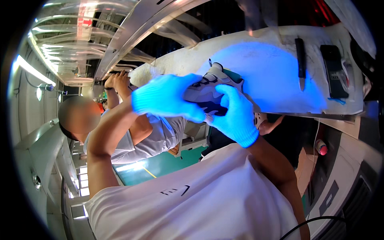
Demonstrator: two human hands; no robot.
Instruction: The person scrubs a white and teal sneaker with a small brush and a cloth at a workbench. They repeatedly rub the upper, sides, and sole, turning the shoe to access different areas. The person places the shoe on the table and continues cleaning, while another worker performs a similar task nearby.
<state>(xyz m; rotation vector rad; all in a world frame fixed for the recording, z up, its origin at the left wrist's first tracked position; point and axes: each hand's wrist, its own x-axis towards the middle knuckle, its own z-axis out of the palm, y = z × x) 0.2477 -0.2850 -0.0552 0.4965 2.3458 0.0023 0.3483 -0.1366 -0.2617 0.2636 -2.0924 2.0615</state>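
A grey and dark sneaker (209, 85) is held up between my two gloved hands, in front of a bench lit by blue light. My left hand (166, 96) is closed around one end of it, thumb below and fingers above. My right hand (237, 115) grips the lower side, with a finger and thumb bent against the upper. Both knit gloves glow bright blue under the light. The sneaker's laces and collar face upward, and a pull loop sticks up at the top. My palms hide part of its sides.
On the pale bench (272, 72) lie a black-handled knife (301, 64) and a dark phone-like device (334, 70), both to the right. A co-worker in a grey shirt (148, 138) stands at the left along the same bench. Metal framing (136, 30) runs above.
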